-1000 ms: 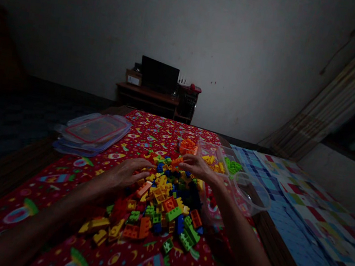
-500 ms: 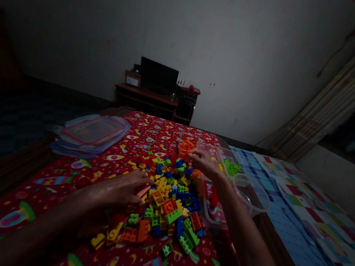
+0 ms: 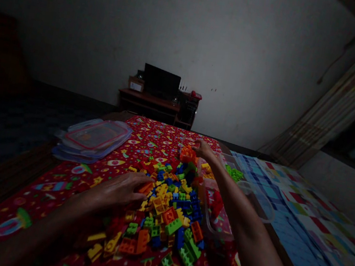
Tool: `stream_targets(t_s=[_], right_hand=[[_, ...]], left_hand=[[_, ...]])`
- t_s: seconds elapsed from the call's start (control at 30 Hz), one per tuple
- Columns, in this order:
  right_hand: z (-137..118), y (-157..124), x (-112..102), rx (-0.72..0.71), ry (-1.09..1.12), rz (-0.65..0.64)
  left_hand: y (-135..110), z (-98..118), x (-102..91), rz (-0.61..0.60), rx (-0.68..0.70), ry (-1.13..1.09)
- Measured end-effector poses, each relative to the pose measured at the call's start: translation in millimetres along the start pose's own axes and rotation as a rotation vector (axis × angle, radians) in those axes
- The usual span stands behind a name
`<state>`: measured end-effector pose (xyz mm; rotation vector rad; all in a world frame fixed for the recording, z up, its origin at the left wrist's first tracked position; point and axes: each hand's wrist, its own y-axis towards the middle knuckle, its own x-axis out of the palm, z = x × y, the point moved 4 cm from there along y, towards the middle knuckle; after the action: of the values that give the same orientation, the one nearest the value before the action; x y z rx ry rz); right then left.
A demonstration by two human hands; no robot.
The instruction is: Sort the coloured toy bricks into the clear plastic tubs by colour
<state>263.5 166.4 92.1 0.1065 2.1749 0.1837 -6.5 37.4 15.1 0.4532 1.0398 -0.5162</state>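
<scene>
A mixed pile of toy building bricks (image 3: 159, 204) in yellow, blue, green, orange and red lies on a red patterned cloth (image 3: 62, 198). At its left side, my left hand (image 3: 128, 188) has its thumb and fingers around an orange brick (image 3: 146, 188). Further off, my right hand (image 3: 204, 150) reaches over a clear box of orange bricks (image 3: 188, 154). Its fingers look apart, with nothing visible in them. Beneath my right forearm stands a clear box (image 3: 208, 225) with red bricks (image 3: 216, 203).
Stacked clear lids (image 3: 94, 138) rest at the left. Yellow bricks (image 3: 207, 170) and green bricks (image 3: 233, 173) sit in boxes at the right, beside a clear container (image 3: 257, 202). A chequered bed cover (image 3: 301, 224) lies further right. A monitor (image 3: 161, 81) stands by the wall.
My right hand has moved up and away over the box of orange bricks. My left hand stays at the pile's left side, and an orange brick shows more plainly in it.
</scene>
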Motion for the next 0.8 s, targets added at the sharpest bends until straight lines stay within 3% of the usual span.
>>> stream_targets(t_s=[0.13,0.33,0.5,0.67,0.8], right_hand=[[-14,-23,-1,-0.113,-0.078,-0.008],[-25,-70,29,-0.417,-0.317,-0.229],[-16,-84,54,-0.367,-0.402,-0.424],[-13,-82,52,-0.301,-0.335,-0.437],[-14,-83,45,-0.343,-0.26,-0.348]], left_hand=[[4,0,-4.6,0.07,-0.06,-0.076],[8,1,-8.3,0.145,-0.144,-0.078],[9,8,-10.7,0.111,-0.168,-0.048],[9,2,-5.6,0.133,-0.148,-0.069],[10,-3,-5.8,0.189,-0.121,-0.106]])
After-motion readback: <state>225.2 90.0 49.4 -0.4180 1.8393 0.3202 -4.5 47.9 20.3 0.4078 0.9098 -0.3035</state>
